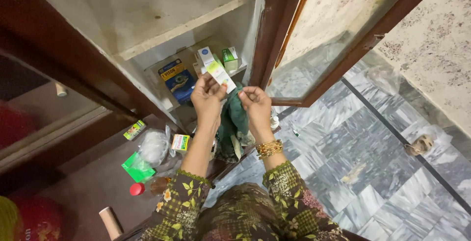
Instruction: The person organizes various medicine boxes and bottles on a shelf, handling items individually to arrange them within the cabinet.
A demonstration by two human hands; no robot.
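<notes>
My left hand (207, 96) pinches a small white and light-green carton (220, 76) and holds it up in front of an open cupboard. Just to its right, my right hand (256, 102) has its fingers curled near the carton's lower end, over a dark green cloth (232, 119); gold bangles (269, 148) circle that wrist. Whether the right fingers touch the carton or the cloth I cannot tell. Behind the carton, on the cupboard shelf (167, 101), lie a blue box (177, 79), a white box (204, 55) and a green box (229, 57).
A brown glass cupboard door (338, 45) stands open at right over a grey marbled tile floor (363, 162). Lower left holds a dark surface (98, 172) with a clear plastic bag (153, 147), green packet (138, 167), red cap (137, 189) and small yellow-green box (180, 143).
</notes>
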